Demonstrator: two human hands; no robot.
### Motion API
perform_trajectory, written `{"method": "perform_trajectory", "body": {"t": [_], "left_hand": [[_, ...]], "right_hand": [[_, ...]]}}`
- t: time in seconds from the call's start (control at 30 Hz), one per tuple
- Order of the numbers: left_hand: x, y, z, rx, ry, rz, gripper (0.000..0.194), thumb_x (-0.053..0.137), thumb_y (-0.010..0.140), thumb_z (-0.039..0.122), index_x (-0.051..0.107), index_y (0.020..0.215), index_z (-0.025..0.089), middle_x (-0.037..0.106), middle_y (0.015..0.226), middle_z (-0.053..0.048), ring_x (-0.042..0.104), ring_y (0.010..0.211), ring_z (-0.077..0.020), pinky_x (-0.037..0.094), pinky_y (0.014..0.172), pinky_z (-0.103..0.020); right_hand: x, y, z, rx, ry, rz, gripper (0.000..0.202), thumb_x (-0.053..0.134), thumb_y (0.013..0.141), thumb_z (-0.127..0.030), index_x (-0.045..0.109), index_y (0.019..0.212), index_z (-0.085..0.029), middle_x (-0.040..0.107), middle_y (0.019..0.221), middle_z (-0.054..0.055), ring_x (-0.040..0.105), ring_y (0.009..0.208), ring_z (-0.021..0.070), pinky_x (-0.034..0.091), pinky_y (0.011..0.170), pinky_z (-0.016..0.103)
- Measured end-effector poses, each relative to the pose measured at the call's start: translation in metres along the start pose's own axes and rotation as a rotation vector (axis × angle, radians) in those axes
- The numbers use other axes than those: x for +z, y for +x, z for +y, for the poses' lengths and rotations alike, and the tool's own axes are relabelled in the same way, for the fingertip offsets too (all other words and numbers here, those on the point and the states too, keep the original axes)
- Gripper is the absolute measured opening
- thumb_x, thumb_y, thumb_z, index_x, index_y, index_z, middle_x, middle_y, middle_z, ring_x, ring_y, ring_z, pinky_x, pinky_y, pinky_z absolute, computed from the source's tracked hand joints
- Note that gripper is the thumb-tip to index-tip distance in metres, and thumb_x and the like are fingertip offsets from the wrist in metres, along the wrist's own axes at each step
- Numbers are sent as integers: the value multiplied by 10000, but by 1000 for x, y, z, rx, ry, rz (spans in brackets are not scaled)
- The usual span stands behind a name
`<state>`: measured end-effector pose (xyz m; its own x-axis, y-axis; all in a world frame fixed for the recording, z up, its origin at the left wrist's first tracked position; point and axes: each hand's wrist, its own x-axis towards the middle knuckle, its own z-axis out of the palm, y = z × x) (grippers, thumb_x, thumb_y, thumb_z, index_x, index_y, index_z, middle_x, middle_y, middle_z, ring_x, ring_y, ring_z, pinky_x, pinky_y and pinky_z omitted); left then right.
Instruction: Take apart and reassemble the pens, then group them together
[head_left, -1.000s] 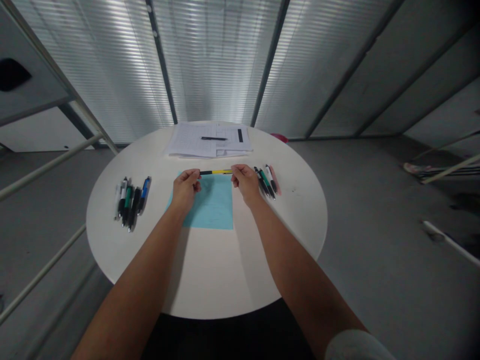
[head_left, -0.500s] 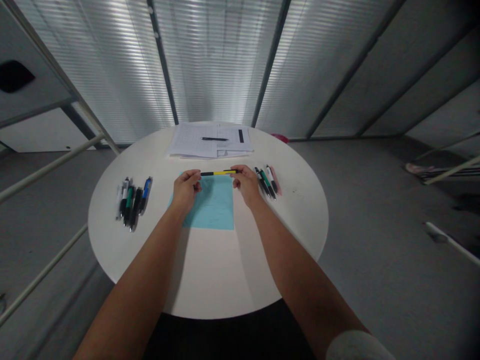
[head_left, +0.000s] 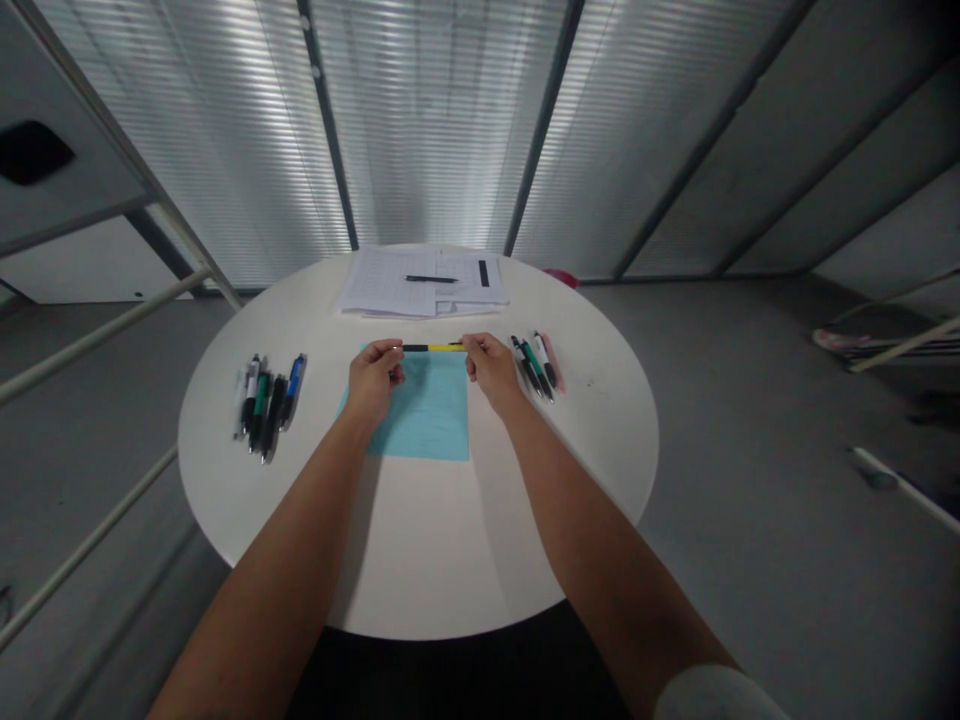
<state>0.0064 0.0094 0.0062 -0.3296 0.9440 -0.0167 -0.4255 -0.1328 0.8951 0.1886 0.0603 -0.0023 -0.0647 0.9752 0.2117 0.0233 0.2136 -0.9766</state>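
Observation:
A yellow and black pen (head_left: 439,348) lies level between my two hands, over the far edge of a light blue sheet (head_left: 426,410). My left hand (head_left: 373,380) pinches its black end between thumb and fingers. At the yellow end, my right hand (head_left: 491,370) has its fingers closed round the barrel and clip, hiding the tip of that end. The blue sheet rests flat on the white round table (head_left: 420,560), partly covered by my left hand.
Several pens (head_left: 262,405) lie side by side at the left. On the right are a few more pens (head_left: 534,365) by a pink strip (head_left: 553,362). Printed papers (head_left: 390,283) with a dark pen (head_left: 431,279) on top sit at the back. White metal rails (head_left: 105,335) stand left of the table.
My right hand has closed further over the yellow end of the pen, so less of that end shows. My left hand keeps its pinch in nearly the same place.

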Motion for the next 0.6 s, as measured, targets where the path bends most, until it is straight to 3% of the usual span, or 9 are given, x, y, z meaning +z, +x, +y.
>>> {"method": "perform_trajectory", "body": {"t": [0.23,0.6], "left_hand": [[2,1,0,0,35,14,242,779,651,311,653,768,141,564,684,-3,455,469,-54,361,443,-217],[4,0,0,-10,86,33,300,800,634,336,692,809,118,602,715,-33,448,494,-52,371,457,-210]], "right_hand": [[0,-2,-5,73,164,-25,253,648,731,-418,610,842,-194,569,558,-61,435,402,56,298,410,202],[1,0,-1,20,127,-32,279,670,741,-464,593,766,-197,521,534,-69,429,414,58,295,415,208]]}}
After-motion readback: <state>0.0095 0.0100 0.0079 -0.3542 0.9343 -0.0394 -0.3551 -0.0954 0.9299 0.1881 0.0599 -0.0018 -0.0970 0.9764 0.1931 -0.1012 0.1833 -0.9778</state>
